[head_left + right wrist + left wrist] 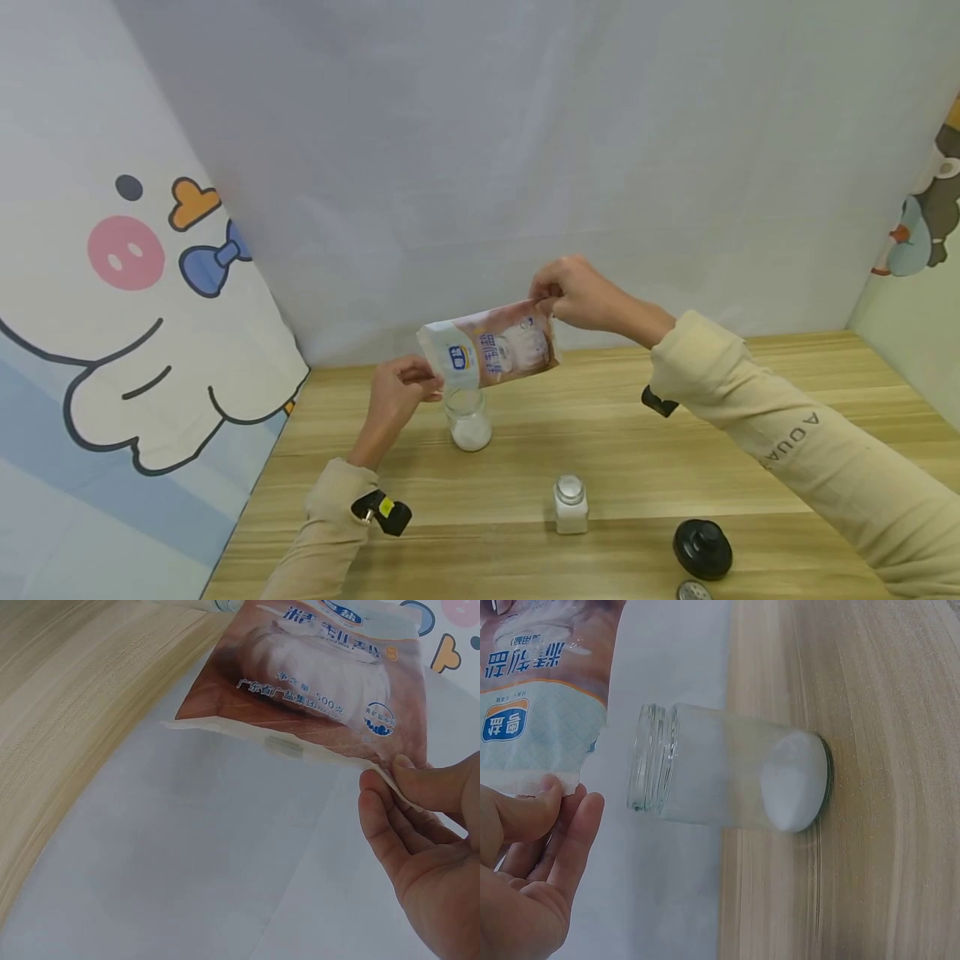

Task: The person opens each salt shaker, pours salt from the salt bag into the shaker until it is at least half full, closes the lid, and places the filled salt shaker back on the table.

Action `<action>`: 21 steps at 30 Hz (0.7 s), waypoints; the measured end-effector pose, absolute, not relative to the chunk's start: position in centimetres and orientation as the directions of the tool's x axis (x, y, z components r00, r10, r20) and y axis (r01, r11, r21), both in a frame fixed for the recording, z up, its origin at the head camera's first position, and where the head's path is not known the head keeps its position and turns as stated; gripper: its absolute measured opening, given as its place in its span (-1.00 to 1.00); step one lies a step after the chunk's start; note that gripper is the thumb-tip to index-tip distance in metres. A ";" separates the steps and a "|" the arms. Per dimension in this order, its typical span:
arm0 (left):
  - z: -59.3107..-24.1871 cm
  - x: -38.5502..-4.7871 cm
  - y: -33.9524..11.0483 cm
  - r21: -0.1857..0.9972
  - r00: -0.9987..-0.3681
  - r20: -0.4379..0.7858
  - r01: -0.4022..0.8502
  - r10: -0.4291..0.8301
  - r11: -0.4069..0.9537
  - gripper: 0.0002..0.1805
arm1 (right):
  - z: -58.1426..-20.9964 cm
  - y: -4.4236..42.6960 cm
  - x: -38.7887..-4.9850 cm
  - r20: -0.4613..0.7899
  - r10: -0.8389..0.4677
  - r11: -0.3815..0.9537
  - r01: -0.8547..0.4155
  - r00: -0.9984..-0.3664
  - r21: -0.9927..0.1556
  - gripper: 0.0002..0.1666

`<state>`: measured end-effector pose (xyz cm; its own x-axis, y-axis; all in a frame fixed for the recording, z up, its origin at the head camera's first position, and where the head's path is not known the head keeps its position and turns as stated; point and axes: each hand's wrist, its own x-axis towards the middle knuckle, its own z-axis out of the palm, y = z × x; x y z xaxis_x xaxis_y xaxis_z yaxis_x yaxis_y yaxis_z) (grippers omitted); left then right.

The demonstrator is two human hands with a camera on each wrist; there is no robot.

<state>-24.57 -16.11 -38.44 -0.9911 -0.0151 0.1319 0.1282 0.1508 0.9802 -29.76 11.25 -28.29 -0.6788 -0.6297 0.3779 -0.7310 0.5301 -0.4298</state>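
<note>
A printed bag [498,346] is held in the air between both hands, its left end lower and just above the mouth of a glass jar [471,429]. The left hand [397,396] pinches the bag's left end; in the left wrist view, that hand [536,855] has thumb and fingers on its pale edge. White contents lie at the bottom of the jar [795,782]. At the raised right end, the right hand [577,292] pinches a corner; the right wrist view shows this hand [427,825] gripping the bag [315,682] by its sealed edge.
A small square glass bottle [572,507] with white contents stands uncapped nearer the front of the wooden table [420,533]. To its right lie a black round lid [702,549] and a small metal-looking cap [693,592]. A pale cloth [570,150] hangs behind the table.
</note>
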 end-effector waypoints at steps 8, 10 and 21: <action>-38.3 -24.5 -15.9 0.978 -0.991 0.130 0.125 -0.021 0.169 -0.91 | -28.2 11.3 -29.7 0.376 -0.633 0.523 -0.732 -0.677 -0.437 -0.75; -38.3 -24.5 -15.9 0.977 -0.991 0.131 0.126 -0.020 0.170 -0.91 | -28.2 11.3 -29.7 0.377 -0.633 0.524 -0.732 -0.677 -0.435 -0.75; -38.4 -24.4 -15.9 0.979 -0.993 0.118 0.113 -0.021 0.171 -0.92 | -28.3 11.3 -29.7 0.378 -0.630 0.526 -0.731 -0.679 -0.435 -0.73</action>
